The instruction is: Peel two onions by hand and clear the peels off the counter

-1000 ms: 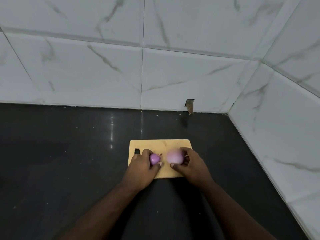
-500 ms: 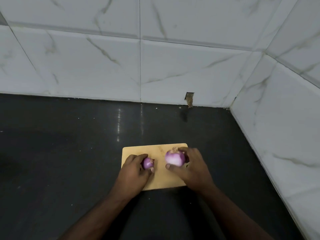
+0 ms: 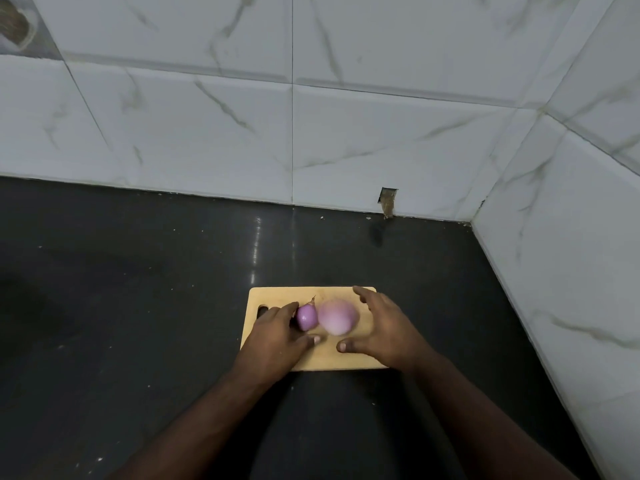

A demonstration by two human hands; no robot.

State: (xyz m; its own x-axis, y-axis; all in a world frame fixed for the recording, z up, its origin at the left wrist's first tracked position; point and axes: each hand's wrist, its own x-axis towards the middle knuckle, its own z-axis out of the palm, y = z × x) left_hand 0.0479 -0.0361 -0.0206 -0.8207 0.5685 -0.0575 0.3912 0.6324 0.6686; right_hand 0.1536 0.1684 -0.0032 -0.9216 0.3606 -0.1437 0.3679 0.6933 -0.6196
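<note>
Two peeled purple onions lie side by side on a small wooden cutting board (image 3: 277, 295). The small onion (image 3: 307, 317) is on the left and has a dry brown tip at its top. The large onion (image 3: 337, 317) is pale pink and touches it on the right. My left hand (image 3: 277, 336) lies on the board just left of the small onion, fingers relaxed, fingertips against it. My right hand (image 3: 382, 327) hovers to the right of the large onion with fingers spread, holding nothing.
The board sits on a dark counter (image 3: 138, 306) in a corner of white marbled wall tiles. A small broken hole (image 3: 388, 201) shows at the base of the back wall. Tiny pale specks dot the counter.
Both hands have let go of the onions, which now rest on the board. My right hand has opened and drawn back to the right; my left hand has loosened beside the small onion.
</note>
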